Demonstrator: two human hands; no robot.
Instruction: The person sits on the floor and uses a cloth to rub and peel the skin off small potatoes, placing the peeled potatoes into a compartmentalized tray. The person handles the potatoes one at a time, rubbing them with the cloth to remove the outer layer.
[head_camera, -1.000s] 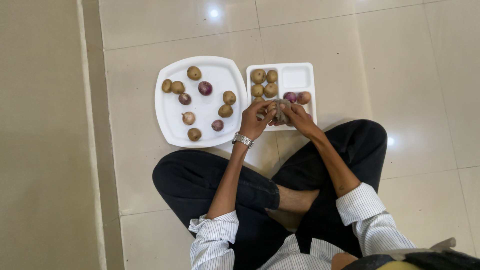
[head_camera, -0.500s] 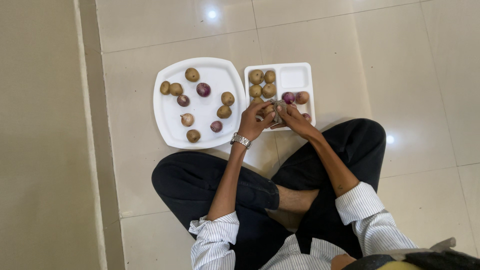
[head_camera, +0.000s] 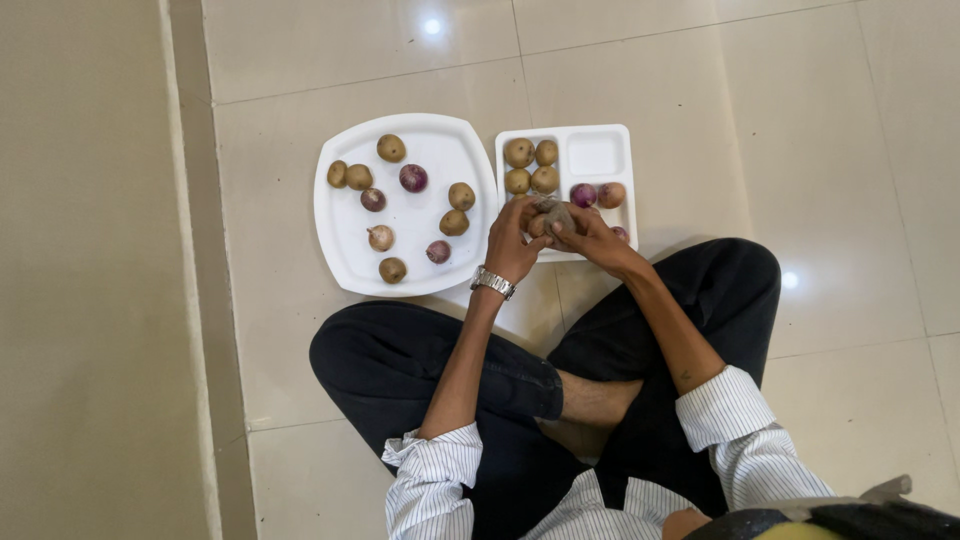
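Person sits cross-legged on tile floor (head_camera: 820, 150). Left hand (head_camera: 513, 243) and right hand (head_camera: 590, 238) meet over the near edge of the divided tray (head_camera: 628, 170), both gripping one small brown potato (head_camera: 553, 216) wrapped in a grey cloth; fingers closed around it. Just beyond the hands: potatoes and onions in tray compartments. Left of the left hand: white plate (head_camera: 345, 255) with scattered potatoes, onions.

Both hands meet over the near edge of the white compartment tray (head_camera: 622, 150): the left hand (head_camera: 512, 245) and right hand (head_camera: 598, 240) together hold a brownish potato (head_camera: 553, 217). Left of it, a white plate (head_camera: 345, 250) carries scattered potatoes and onions
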